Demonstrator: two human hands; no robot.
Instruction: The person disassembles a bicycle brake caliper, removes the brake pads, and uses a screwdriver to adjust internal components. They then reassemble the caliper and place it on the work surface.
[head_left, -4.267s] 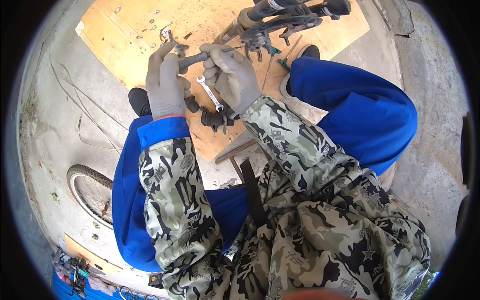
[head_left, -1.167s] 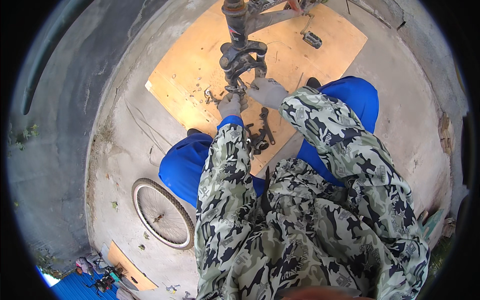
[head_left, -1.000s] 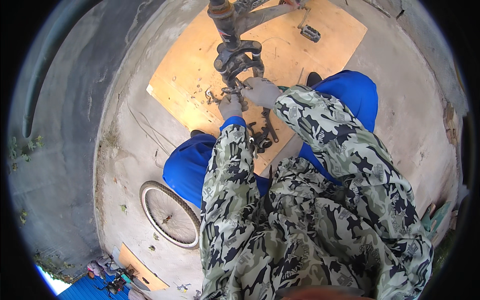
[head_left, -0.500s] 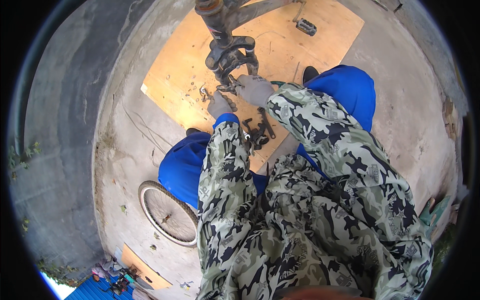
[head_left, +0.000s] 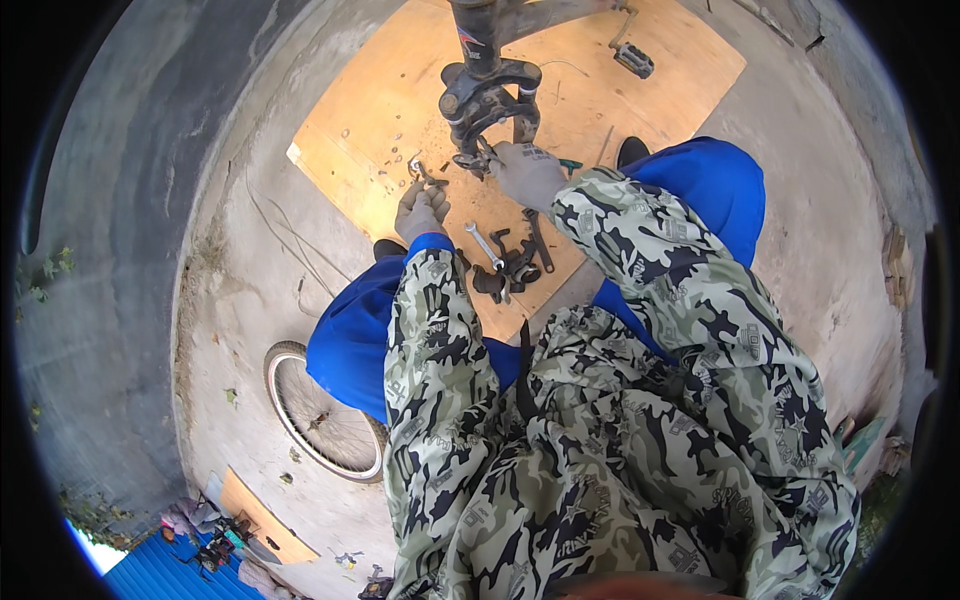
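Note:
A dark, dirty bicycle fork (head_left: 478, 108) stands upright below the frame's head tube. My gloved right hand (head_left: 530, 174) is closed round its lower right end. To its left, my gloved left hand (head_left: 422, 211) pinches a small dark metal part (head_left: 432, 181) just above the board. A shiny metal piece (head_left: 415, 165) shows at the tip of that part; whether they are joined I cannot tell. Below the hands lie a silver wrench (head_left: 484, 246), a dark flat bar (head_left: 539, 240) and a cluster of black bicycle parts (head_left: 508, 274).
A wooden board (head_left: 350, 130) lies under the fork, with small bits scattered over it. A green-handled tool (head_left: 570, 165) rests beside my right hand. The pedal (head_left: 633, 61) hangs at the far right. A loose wheel (head_left: 322, 420) lies on the concrete by my left knee.
My left hand has moved left, away from the fork, and now has the small metal part between its fingers. The wrench it covered is in sight. My right hand stays at the fork's end.

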